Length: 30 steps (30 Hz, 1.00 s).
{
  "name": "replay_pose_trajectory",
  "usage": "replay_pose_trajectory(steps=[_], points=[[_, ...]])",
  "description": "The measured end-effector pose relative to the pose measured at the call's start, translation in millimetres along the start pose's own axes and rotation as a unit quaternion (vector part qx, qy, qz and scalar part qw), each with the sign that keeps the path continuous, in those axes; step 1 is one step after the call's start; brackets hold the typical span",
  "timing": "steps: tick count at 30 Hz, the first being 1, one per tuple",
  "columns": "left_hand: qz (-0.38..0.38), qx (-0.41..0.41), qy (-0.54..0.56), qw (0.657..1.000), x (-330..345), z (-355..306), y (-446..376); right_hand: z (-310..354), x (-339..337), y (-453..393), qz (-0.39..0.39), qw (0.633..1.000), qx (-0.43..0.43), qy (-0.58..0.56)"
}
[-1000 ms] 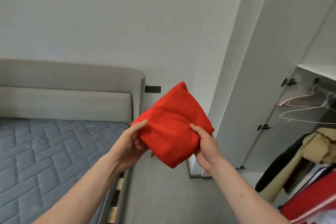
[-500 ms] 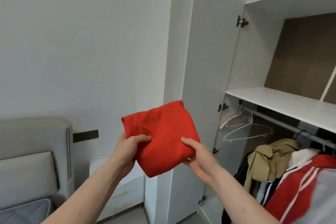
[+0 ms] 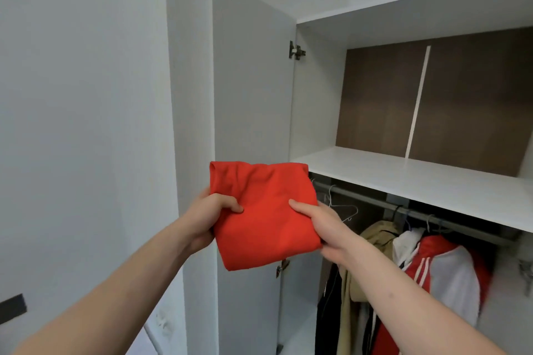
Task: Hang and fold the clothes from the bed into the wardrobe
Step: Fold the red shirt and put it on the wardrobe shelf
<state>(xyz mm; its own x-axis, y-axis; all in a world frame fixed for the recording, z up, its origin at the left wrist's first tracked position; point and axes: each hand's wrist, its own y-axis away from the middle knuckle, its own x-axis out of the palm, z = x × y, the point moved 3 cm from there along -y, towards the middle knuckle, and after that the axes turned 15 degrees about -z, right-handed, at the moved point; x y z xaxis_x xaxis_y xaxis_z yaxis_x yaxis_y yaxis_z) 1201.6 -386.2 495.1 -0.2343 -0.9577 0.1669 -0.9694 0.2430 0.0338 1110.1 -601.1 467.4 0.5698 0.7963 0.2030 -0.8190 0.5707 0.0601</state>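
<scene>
Since the frame a second ago the view has swung right and up: the bed and its grey headboard have dropped out of sight, and the open wardrobe (image 3: 403, 153) now fills the right half. Half a second ago the folded red garment (image 3: 264, 215) was held lower and further left, against the door; now its top edge is level with the front edge of the white shelf (image 3: 418, 179), just left of it and not yet on it.

Both hands grip the garment from either side. Left hand (image 3: 209, 219): thumb curled over the front of the cloth, remaining fingers hidden behind it. Right hand (image 3: 320, 225): thumb lying on the front of the cloth near its right edge, fingers wrapped underneath. The garment is a thick squarish bundle, with a rolled fold along the top.

Pale grey walls stand on the left. The wardrobe door (image 3: 251, 89) is swung open, with a metal hinge (image 3: 296, 50) at the top. Above the shelf the compartment has a brown back panel (image 3: 432, 98) split by a pale vertical strip. Under the shelf runs a metal rail (image 3: 415, 215) carrying a bare wire hanger (image 3: 344, 210), a tan coat (image 3: 350, 297), dark clothes beside it, and a red, white and grey striped jacket (image 3: 444, 271). A dark wall plate (image 3: 11, 308) shows at lower left.
</scene>
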Motion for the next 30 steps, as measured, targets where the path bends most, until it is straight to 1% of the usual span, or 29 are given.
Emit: replay_pose_trajectory(steps=[4,9,15,18,23,30], points=[[0.010,-0.008,-0.001,1.000,44,-10,-55,22,-17,-59,-0.045,0.998,-0.042,-0.011],[0.005,-0.021,0.001,1.000,100,-14,-127,48,-37,-149,-0.080,0.994,-0.071,-0.012],[0.001,-0.024,-0.022,0.999,180,-16,-222,78,-68,-259,-0.111,0.990,-0.081,0.022],[0.018,-0.008,-0.025,0.999,218,-17,-261,91,-88,-304,-0.131,0.987,-0.090,0.026],[0.056,-0.017,-0.027,0.998,276,-18,-307,104,-122,-351,-0.165,0.981,-0.096,0.016],[0.097,0.002,-0.056,0.994,355,-43,-368,130,-161,-408,-0.248,0.963,-0.104,0.007]])
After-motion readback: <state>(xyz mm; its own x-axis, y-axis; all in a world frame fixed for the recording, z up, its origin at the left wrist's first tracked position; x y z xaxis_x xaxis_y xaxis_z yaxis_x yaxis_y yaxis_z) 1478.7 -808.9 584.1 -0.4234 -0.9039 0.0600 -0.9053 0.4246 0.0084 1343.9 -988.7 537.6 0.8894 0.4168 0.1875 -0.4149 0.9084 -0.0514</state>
